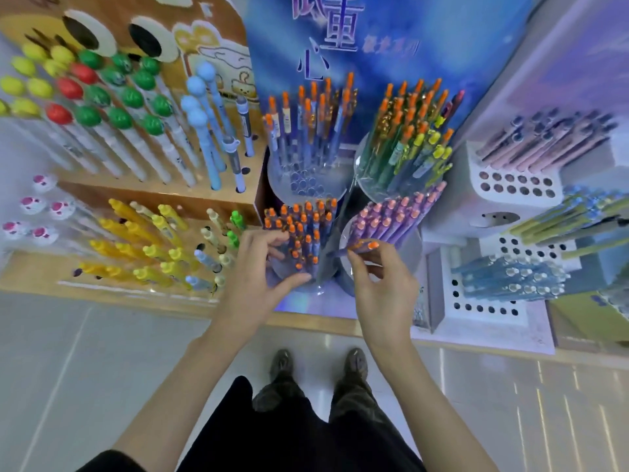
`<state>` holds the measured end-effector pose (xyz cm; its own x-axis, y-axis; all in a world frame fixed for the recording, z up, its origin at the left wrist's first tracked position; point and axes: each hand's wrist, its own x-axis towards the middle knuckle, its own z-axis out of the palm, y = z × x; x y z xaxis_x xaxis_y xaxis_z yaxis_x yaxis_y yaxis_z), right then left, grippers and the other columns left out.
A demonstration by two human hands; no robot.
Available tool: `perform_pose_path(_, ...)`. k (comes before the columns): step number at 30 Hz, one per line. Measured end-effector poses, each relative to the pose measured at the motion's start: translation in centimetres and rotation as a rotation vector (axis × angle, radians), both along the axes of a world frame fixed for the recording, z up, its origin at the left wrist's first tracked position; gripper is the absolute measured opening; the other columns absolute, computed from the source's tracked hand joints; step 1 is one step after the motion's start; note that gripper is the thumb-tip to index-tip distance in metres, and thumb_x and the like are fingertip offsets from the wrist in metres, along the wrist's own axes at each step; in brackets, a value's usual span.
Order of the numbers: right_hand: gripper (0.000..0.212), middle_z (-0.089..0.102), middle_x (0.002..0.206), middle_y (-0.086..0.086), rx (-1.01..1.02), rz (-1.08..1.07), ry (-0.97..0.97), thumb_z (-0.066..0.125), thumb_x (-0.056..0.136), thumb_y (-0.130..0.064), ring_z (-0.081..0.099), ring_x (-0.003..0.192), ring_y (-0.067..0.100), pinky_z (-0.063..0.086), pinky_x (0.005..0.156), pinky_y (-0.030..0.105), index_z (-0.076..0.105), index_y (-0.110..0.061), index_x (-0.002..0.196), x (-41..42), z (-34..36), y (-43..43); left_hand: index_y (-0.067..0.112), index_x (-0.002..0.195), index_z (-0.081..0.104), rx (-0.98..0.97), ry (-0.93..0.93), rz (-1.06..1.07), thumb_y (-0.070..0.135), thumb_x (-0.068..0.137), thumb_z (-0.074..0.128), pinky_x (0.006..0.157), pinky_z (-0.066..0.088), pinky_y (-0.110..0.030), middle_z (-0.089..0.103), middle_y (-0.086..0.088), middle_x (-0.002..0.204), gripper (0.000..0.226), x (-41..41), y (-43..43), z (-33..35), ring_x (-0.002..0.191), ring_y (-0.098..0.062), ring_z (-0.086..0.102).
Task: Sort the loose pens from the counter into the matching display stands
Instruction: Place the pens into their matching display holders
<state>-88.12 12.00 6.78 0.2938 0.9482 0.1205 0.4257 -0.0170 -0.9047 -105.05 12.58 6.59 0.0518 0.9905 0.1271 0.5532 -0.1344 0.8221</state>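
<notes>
Pen [364, 247] sits pinched in the right hand [381, 291] grip, left hand [255, 277] loose-fingered against the pen stand [316, 287].

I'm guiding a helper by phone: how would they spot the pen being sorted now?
Find the blue poster with four clear cups of pens below. Over the near right cup, the right hand pinches one purple pen. It alone lies sideways; the others stand in cups.

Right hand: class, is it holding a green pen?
No, the right hand pinches a purple pen with an orange end in its fingers, just in front of the cup of purple pens.
</notes>
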Motion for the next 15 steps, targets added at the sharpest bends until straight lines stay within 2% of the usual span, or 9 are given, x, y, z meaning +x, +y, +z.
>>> perform_pose_path(3, 0.008, 0.062, 0.084, -0.014, 0.078, -0.070, 0.041, 0.062, 0.087, -0.015, 0.059, 0.077, 0.000, 0.045, 0.067, 0.009, 0.057, -0.020, 0.090, 0.0, 0.7, -0.7, 0.020, 0.117, 0.043, -0.070, -0.054, 0.079, 0.001, 0.082, 0.071, 0.084, 0.042, -0.008, 0.043, -0.005, 0.116, 0.049, -1.0, -0.6, -1.0, 0.098, 0.006, 0.054)
perform_pose_path(7, 0.012, 0.059, 0.081, -0.022, 0.086, -0.086, 0.032, 0.059, 0.087, -0.021, 0.058, 0.076, -0.002, 0.045, 0.065, 0.014, 0.051, -0.029, 0.090, -0.4, 0.7, -1.7, 0.008, 0.126, 0.043, -0.155, -0.103, 0.122, -0.010, 0.090, 0.052, 0.094, 0.037, -0.006, 0.046, -0.001, 0.121, 0.041, -1.5, -1.6, -1.9, 0.113, -0.008, 0.053)
perform_pose_path(9, 0.022, 0.059, 0.086, -0.029, 0.084, -0.085, 0.027, 0.058, 0.088, -0.021, 0.058, 0.080, -0.004, 0.043, 0.067, 0.009, 0.048, -0.040, 0.090, -0.9, 0.6, -2.0, 0.005, 0.133, 0.041, -0.227, -0.077, 0.061, -0.011, 0.090, 0.048, 0.102, 0.039, -0.016, 0.049, 0.001, 0.126, 0.046, -1.8, -1.6, -2.3, 0.120, -0.013, 0.051)
perform_pose_path(11, 0.026, 0.059, 0.088, -0.030, 0.108, -0.092, 0.021, 0.057, 0.089, -0.019, 0.058, 0.084, -0.005, 0.043, 0.071, 0.008, 0.047, -0.043, 0.091, -1.4, 0.5, -2.3, 0.008, 0.138, 0.036, -0.303, 0.023, -0.014, -0.011, 0.090, 0.044, 0.103, 0.042, -0.037, 0.050, -0.006, 0.135, 0.052, -2.0, -1.4, -2.6, 0.123, -0.023, 0.051)
perform_pose_path(12, 0.025, 0.059, 0.088, -0.028, 0.116, -0.099, 0.024, 0.057, 0.089, -0.018, 0.058, 0.085, -0.005, 0.044, 0.072, 0.009, 0.048, -0.041, 0.092, -1.6, 0.4, -2.5, 0.010, 0.139, 0.036, -0.317, 0.105, -0.050, -0.010, 0.089, 0.043, 0.100, 0.042, -0.040, 0.050, -0.008, 0.137, 0.054, -2.0, -1.3, -2.8, 0.122, -0.027, 0.050)
perform_pose_path(14, 0.014, 0.059, 0.089, -0.022, 0.110, -0.113, 0.047, 0.055, 0.089, -0.018, 0.059, 0.086, -0.001, 0.046, 0.073, 0.013, 0.052, -0.031, 0.094, -2.0, -0.1, -3.0, 0.010, 0.141, 0.036, -0.266, 0.326, -0.153, -0.009, 0.088, 0.044, 0.104, 0.035, -0.032, 0.042, -0.011, 0.143, 0.056, -1.9, -1.4, -3.4, 0.131, -0.028, 0.041)
perform_pose_path(15, 0.013, 0.059, 0.090, -0.021, 0.102, -0.124, 0.059, 0.055, 0.089, -0.018, 0.059, 0.087, 0.001, 0.047, 0.074, 0.015, 0.053, -0.029, 0.095, -2.1, -0.3, -3.2, 0.010, 0.144, 0.032, -0.224, 0.466, -0.220, -0.006, 0.089, 0.044, 0.110, 0.026, -0.029, 0.031, -0.011, 0.151, 0.058, -1.8, -1.4, -3.7, 0.139, -0.026, 0.029)
